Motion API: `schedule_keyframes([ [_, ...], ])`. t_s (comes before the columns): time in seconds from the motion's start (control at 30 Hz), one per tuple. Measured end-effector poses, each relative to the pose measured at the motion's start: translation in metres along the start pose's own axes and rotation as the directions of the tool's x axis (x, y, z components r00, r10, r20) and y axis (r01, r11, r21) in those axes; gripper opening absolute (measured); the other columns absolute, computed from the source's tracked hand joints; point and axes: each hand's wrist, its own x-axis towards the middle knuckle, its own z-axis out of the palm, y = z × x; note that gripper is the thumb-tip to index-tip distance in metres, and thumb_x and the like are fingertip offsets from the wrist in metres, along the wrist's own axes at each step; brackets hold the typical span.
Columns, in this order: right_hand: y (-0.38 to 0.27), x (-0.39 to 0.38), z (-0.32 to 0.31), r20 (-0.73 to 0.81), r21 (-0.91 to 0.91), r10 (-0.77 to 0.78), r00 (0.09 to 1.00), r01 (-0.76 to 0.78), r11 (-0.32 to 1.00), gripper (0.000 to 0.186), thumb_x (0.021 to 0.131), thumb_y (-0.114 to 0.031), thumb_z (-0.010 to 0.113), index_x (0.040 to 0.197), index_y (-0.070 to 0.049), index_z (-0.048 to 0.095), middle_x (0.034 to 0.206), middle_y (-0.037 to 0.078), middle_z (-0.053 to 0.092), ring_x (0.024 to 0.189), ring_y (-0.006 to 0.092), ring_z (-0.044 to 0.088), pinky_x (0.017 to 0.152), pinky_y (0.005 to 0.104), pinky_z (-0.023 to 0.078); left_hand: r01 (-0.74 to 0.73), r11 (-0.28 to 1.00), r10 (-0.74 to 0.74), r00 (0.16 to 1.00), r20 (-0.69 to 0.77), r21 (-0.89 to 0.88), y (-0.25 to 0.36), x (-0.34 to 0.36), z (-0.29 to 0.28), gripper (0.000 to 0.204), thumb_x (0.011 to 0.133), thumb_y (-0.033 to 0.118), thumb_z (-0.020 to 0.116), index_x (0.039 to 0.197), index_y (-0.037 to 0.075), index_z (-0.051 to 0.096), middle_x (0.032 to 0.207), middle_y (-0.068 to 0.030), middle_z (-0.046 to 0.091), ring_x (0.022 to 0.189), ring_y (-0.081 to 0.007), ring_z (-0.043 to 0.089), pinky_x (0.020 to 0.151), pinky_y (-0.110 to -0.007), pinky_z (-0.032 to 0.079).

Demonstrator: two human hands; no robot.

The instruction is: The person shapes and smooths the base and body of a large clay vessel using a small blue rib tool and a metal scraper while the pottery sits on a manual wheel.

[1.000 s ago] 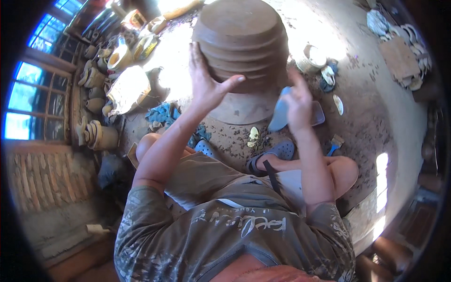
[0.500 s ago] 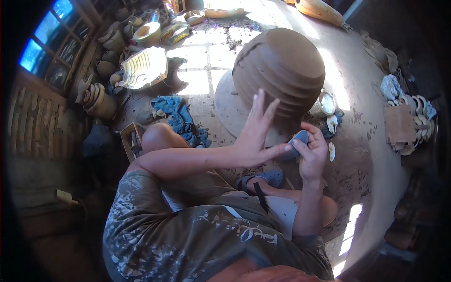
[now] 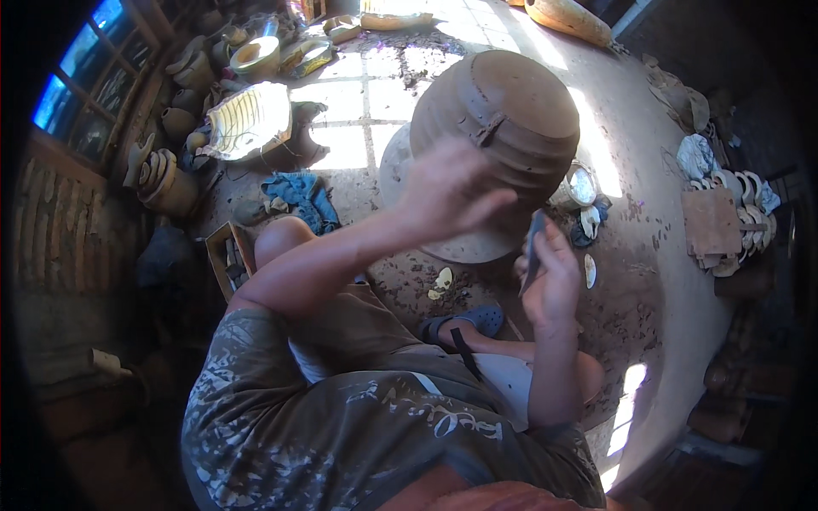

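A large brown clay pot (image 3: 520, 94) with ridged sides stands rounded end up on a round wheel head (image 3: 464, 245). A dark, ragged mark (image 3: 489, 129) shows on the side facing me. My left hand (image 3: 447, 192) is in front of the pot's left side, its thumb pointing right. Motion blurs its fingers, and whether it touches the clay cannot be told. Lower down, beside the pot's near right side, my right hand (image 3: 552, 277) grips a thin blue-grey scraper (image 3: 534, 243), held nearly edge-on and apart from the pot.
Clay crumbs litter the floor around my shoe (image 3: 481, 320). A blue cloth (image 3: 302, 200) and a box of sticks (image 3: 228, 260) lie to the left. A small bucket (image 3: 581, 186) stands right of the pot. Broken pottery (image 3: 251, 119) and jars crowd the window side.
My left hand has moved up and left, its thumb leaving the scraper. The scraper has tipped edge-on in my right hand. The pot has turned, bringing the dark mark round toward me.
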Motion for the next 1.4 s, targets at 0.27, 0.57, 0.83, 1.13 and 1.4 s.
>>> schedule_keyframes([
  [0.27, -0.048, 0.039, 0.035, 0.261, -0.533, -0.546, 0.796, 0.591, 0.606, 0.036, 0.101, 0.004, 0.065, 0.136, 0.002, 0.067, 0.13, 0.013, 0.074, 0.114, 0.0225, 0.072, 0.1, 0.0359, 0.054, 0.036, 0.957, 0.011, 0.987, -0.16, 0.289, -0.048, 0.048, 0.02, 0.132, 0.073, 0.079, 0.085, 0.166, 0.001, 0.031, 0.168, -0.0371, 0.027, 0.154, -0.057, 0.03, 0.124, -0.062, 0.032],
  [0.57, -0.069, 0.083, 0.055, 0.71, -0.61, -0.632, 0.312, 0.72, -0.33, 0.023, 0.091, 0.003, 0.073, 0.111, -0.007, 0.078, 0.107, 0.009, 0.074, 0.099, 0.0321, 0.068, 0.086, 0.0423, 0.054, 0.175, 0.918, -0.095, 0.968, -0.231, 0.356, -0.015, 0.046, 0.031, 0.138, 0.069, 0.079, 0.086, 0.164, -0.004, 0.031, 0.168, -0.0327, 0.03, 0.155, -0.0507, 0.031, 0.124, -0.061, 0.029],
  [0.83, -0.066, 0.066, 0.039, 0.753, -0.598, -0.522, 0.4, 0.746, -0.291, 0.022, 0.09, 0.003, 0.071, 0.11, -0.005, 0.076, 0.104, 0.011, 0.074, 0.098, 0.0338, 0.069, 0.086, 0.0428, 0.056, 0.185, 0.911, -0.099, 0.966, -0.241, 0.37, -0.013, 0.044, 0.035, 0.14, 0.065, 0.08, 0.088, 0.163, -0.002, 0.031, 0.169, -0.0328, 0.029, 0.155, -0.0513, 0.031, 0.123, -0.063, 0.028],
  [1.13, -0.087, 0.121, 0.014, 0.164, -0.858, -0.728, 0.665, 0.46, 0.227, 0.027, 0.1, -0.012, 0.069, 0.123, 0.0, 0.075, 0.109, 0.018, 0.078, 0.098, 0.0305, 0.076, 0.092, 0.0409, 0.057, 0.165, 0.909, -0.078, 0.97, -0.232, 0.384, -0.01, 0.044, 0.038, 0.137, 0.071, 0.082, 0.083, 0.163, -0.004, 0.029, 0.167, -0.0358, 0.027, 0.153, -0.0546, 0.03, 0.123, -0.065, 0.027],
  [1.4, -0.052, 0.079, 0.065, 0.434, -0.81, -0.798, 0.419, 0.568, -0.143, 0.019, 0.1, -0.007, 0.066, 0.116, 0.001, 0.074, 0.102, 0.02, 0.074, 0.09, 0.038, 0.073, 0.082, 0.0463, 0.059, 0.193, 0.896, -0.094, 0.962, -0.255, 0.4, -0.007, 0.035, 0.051, 0.132, 0.078, 0.077, 0.08, 0.166, -0.005, 0.025, 0.169, -0.0363, 0.023, 0.155, -0.0562, 0.023, 0.122, -0.071, 0.019],
])
